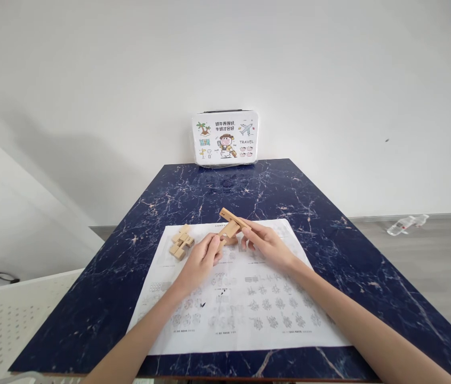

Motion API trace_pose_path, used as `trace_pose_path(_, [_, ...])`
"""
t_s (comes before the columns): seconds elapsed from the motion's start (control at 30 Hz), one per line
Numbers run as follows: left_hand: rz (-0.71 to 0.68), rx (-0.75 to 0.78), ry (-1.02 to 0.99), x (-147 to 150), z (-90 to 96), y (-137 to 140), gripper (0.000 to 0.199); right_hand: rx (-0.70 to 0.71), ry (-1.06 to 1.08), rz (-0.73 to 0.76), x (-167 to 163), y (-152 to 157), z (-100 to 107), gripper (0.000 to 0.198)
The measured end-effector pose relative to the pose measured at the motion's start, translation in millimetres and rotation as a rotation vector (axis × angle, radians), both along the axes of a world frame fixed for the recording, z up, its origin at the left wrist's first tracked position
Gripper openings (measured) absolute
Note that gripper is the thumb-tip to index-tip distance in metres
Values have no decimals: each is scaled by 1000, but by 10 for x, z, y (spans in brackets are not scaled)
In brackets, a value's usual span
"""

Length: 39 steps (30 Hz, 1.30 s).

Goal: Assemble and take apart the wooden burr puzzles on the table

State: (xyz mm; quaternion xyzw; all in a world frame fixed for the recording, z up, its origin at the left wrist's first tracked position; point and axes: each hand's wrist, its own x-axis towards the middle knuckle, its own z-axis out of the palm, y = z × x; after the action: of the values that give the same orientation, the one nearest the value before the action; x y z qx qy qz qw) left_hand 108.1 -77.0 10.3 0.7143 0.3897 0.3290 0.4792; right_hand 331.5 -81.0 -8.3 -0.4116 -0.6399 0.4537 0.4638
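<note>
Above the upper part of the printed sheet (205, 341), my left hand (205, 252) is closed on a notched wooden puzzle piece (230, 229). My right hand (263, 241) pinches a second, longer wooden puzzle piece (231, 217), which lies slantwise across the far end of the first and seems to touch it. A small dark mark shows near its upper left end. Another bit of wood (231, 241) shows between the hands, partly hidden by the fingers. Left of my left hand, several wooden puzzle pieces (179, 242) sit in a small cluster on the sheet.
The sheet, with rows of small diagrams, lies on a dark blue marbled table (205, 197). A white cartoon-printed case (225, 138) stands at the table's far edge by the wall. A white perforated chair (17, 314) is at left; a plastic bottle (407, 224) lies on the floor at right.
</note>
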Motion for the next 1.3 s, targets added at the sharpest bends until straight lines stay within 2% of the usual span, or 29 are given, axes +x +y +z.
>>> trace_pose_path(0.3, [24, -49, -57, -16, -19, 30, 38, 192, -241, -139, -62, -76, 27, 42])
trace_pose_path(0.5, [20, -51, -48, -25, -49, 33, 38, 313, -355, -157, -20, -53, -65, 46])
trace_pose_path(1.03, [-23, -118, -95, -31, -44, 20, 39, 408, -507, -133, -2, -94, -52, 51])
trace_pose_path(1.3, [-38, -153, -122, -50, -58, 37, 42, 544, -635, -151, 1, -79, -114, 54])
